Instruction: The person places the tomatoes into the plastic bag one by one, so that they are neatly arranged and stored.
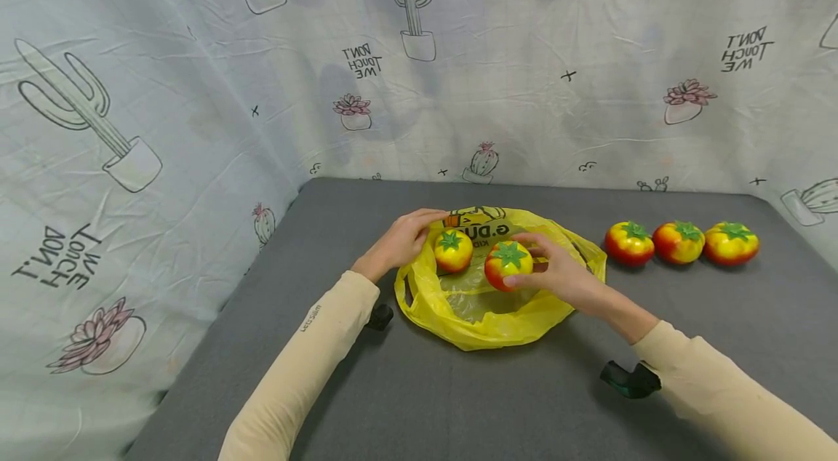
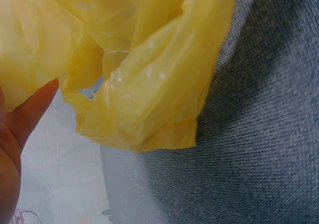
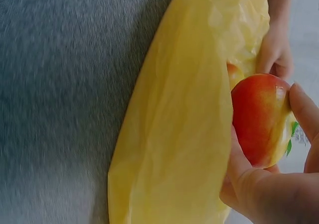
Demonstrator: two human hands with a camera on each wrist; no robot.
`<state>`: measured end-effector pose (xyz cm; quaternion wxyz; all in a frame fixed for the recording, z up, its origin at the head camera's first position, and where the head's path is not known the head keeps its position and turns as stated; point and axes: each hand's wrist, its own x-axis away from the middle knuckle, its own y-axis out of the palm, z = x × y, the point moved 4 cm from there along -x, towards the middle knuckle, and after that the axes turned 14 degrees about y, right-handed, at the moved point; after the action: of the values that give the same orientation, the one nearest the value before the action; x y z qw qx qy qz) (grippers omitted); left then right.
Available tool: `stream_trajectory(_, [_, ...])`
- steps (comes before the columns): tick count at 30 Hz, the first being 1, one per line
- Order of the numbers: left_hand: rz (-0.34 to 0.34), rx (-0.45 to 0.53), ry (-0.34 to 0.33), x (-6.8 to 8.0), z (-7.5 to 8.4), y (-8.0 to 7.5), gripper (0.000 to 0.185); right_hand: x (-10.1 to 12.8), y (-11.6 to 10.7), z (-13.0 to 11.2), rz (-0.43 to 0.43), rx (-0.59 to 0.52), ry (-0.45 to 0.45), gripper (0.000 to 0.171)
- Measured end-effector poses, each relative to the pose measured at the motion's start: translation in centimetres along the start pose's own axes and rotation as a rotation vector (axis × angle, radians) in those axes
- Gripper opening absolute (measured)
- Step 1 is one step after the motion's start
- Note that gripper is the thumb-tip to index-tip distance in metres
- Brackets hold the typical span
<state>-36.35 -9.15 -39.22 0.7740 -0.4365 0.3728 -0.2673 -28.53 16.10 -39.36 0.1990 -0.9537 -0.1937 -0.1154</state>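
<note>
Right hand (image 1: 556, 273): fingers curled round a tomato (image 1: 508, 265) over the yellow bag (image 1: 484, 315).
Left hand (image 1: 401, 241): holding the bag's far left rim; finger curl unclear.

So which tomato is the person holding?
The tomato over the yellow bag, gripped by the right hand. Another lies in the bag by the left hand; three sit untouched in a row.

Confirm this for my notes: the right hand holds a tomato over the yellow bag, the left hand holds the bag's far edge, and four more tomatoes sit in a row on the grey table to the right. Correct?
Not quite. The head view shows three tomatoes in the row, not four. The rest stands: the right hand holds a tomato over the yellow bag, and the left hand holds its far edge, on the grey table.
</note>
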Motion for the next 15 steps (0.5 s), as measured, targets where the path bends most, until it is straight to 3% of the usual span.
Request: stream_trajectory(15, [-0.007,0.003,-0.023,0.1,0.2,0.0,0.048,-1.3,3.3,0.8,-0.051,0.044,0.047,0.076])
